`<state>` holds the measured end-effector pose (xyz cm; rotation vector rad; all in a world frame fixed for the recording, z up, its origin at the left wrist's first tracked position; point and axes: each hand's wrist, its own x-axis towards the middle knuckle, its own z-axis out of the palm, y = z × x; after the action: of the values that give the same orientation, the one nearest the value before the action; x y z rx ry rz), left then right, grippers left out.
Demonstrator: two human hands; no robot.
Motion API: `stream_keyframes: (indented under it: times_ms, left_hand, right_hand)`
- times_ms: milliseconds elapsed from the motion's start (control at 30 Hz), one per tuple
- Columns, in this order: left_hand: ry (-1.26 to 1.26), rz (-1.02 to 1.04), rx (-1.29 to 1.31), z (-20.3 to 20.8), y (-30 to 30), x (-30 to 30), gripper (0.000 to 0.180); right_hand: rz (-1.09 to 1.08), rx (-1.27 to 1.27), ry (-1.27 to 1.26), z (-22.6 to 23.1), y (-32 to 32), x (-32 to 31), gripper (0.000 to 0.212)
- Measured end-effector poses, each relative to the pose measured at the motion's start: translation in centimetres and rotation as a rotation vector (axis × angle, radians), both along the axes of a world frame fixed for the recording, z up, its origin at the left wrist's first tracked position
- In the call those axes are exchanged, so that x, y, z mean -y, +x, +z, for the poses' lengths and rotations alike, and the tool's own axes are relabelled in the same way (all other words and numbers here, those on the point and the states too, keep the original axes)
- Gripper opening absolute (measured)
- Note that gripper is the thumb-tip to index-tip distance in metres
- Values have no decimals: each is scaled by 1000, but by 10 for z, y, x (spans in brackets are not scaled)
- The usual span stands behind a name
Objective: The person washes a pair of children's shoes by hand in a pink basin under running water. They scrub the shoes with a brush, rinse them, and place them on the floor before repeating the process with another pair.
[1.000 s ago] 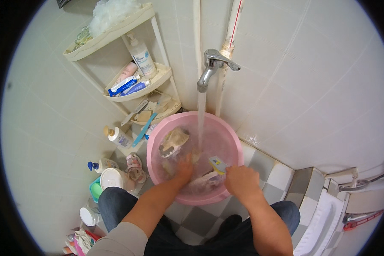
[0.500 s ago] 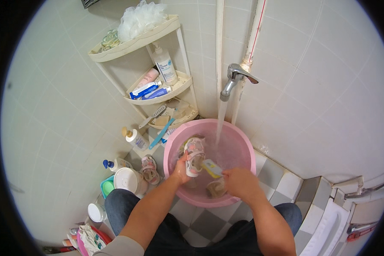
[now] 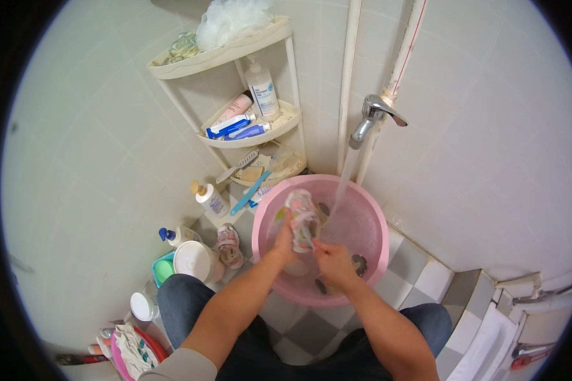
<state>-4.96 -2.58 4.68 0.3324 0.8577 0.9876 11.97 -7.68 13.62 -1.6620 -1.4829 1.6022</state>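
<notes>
My left hand [image 3: 285, 240] is closed around a small pink-and-white child's sandal [image 3: 304, 219], held tilted above the water in a pink basin [image 3: 384, 254]. Close against the sandal's lower end, my right hand [image 3: 334, 261] grips a brush, now mostly hidden by the fingers and the sandal. A yellow-green edge shows behind the sandal; I cannot make out what it belongs to. Dark and pale pieces [image 3: 360, 265] lie in the water near my right hand, their kind unclear. Water [image 3: 344, 181] streams from the chrome tap [image 3: 373, 113] into the basin.
A matching sandal [image 3: 229, 246] stands on the tiled floor left of the basin, beside a white tub [image 3: 193, 261] and pump bottles [image 3: 211, 200]. A corner shelf [image 3: 254, 141] holds tubes and a bottle. A pink bowl with cloth [image 3: 132, 349] sits lower left.
My right hand has moved left and brought the brush from beside the sandal against it. The sandal has turned slightly in my left hand. The whole view has shifted a little.
</notes>
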Motion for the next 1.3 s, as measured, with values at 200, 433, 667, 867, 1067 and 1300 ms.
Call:
stream_keyframes:
  times_ms: [200, 433, 667, 867, 1067, 1300]
  left_hand:
    - [23, 107, -104, 38, -3, -10, 72]
    - [18, 187, -223, 20, 7, -3, 51]
    - [939, 121, -1372, 80, -34, -22, 58]
    - [974, -299, -1575, 100, -94, -30, 64]
    - [224, -86, -681, 118, -210, 19, 48]
    - [-97, 310, -292, 44, -296, 168, 55]
  right_hand:
    - [314, 615, 462, 36, 12, -6, 34]
    - [-16, 201, 420, -15, -12, -12, 37]
    - [358, 602, 418, 46, 2, 0, 33]
    - [346, 780, 460, 50, 1, 11, 30]
    - [334, 756, 405, 61, -5, 11, 30]
    - [260, 616, 510, 39, -1, 16, 30]
